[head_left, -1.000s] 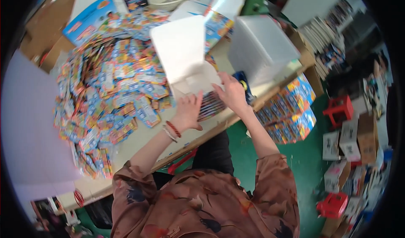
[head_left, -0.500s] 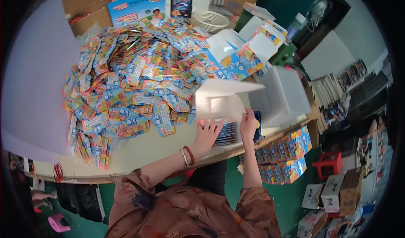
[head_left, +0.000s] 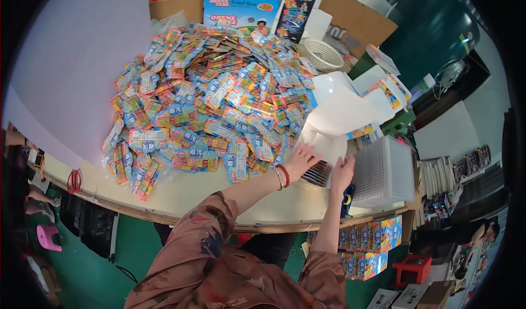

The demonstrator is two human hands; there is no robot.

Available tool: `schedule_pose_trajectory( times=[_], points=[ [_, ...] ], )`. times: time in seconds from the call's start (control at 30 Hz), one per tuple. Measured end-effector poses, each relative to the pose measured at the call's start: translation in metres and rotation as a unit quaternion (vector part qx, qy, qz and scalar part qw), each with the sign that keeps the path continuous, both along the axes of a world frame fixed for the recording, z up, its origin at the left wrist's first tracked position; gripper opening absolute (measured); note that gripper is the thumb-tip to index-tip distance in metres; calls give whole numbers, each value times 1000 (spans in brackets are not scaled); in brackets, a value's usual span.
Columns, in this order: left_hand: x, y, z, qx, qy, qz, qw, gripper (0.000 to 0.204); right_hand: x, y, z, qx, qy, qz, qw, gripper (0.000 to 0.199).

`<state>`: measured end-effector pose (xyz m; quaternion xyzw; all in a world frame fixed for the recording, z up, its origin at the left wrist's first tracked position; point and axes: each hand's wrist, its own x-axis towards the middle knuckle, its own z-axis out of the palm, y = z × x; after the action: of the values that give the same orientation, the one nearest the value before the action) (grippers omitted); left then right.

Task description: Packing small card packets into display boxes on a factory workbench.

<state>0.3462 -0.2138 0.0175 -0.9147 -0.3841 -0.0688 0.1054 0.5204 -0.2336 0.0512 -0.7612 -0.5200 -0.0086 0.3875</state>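
In front of me stands an open carton with a white inside, its flap (head_left: pixel 350 109) raised at the back. A row of packets (head_left: pixel 316 175) stands on edge in its near part. My left hand (head_left: pixel 300 162) lies at the carton's left edge, fingers spread over the opening. At the right side is my right hand (head_left: pixel 342 175), thumb and fingertips apart by the carton wall; it seems to hold nothing. A wide heap of colourful flat packets (head_left: pixel 213 106) lies to the left of the carton. A clear plastic tray stack (head_left: pixel 386 172) stands right of my right hand.
A white round basket (head_left: pixel 323 55) and a blue printed carton (head_left: pixel 238 10) stand behind the heap. A dark blue object (head_left: pixel 347 199) lies near the table edge (head_left: pixel 263 227). Stacked printed boxes (head_left: pixel 370 240) and a red stool (head_left: pixel 412 269) are below, right.
The view has swung, so the table sits further right. The carton's flap now leans further back, and my right hand's fingers have spread from a closed grip at the carton's edge.
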Motion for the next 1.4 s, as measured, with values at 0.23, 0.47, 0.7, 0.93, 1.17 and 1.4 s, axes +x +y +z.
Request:
schedule_pose_trajectory(
  times=[0.23, 0.47, 0.7, 0.93, 1.17, 1.4],
  points=[
    [-63, -64, 40, -93, -329, -144, 929, 83, -63, -41, 46, 188, 9, 138, 972, 26],
    [-256, -177, -22, -217, -433, 98, 869, 43, -193, -41, -10, 68, 111, 432, 892, 19],
    [-327, -223, -15, -138, -509, 350, 774, 23, -329, 42, -37, -148, 116, 578, 794, 54],
    [-299, -167, -36, -41, -469, 418, 777, 56, -378, 55, -20, -342, -151, 534, 759, 112],
    [-304, -146, -47, -75, -400, 484, 775, 80, -334, 13, -58, -248, -21, 555, 794, 96],
    [-318, -152, -46, -57, -412, 427, 803, 72, -292, -5, -63, -224, 217, 478, 821, 44]
  ],
)
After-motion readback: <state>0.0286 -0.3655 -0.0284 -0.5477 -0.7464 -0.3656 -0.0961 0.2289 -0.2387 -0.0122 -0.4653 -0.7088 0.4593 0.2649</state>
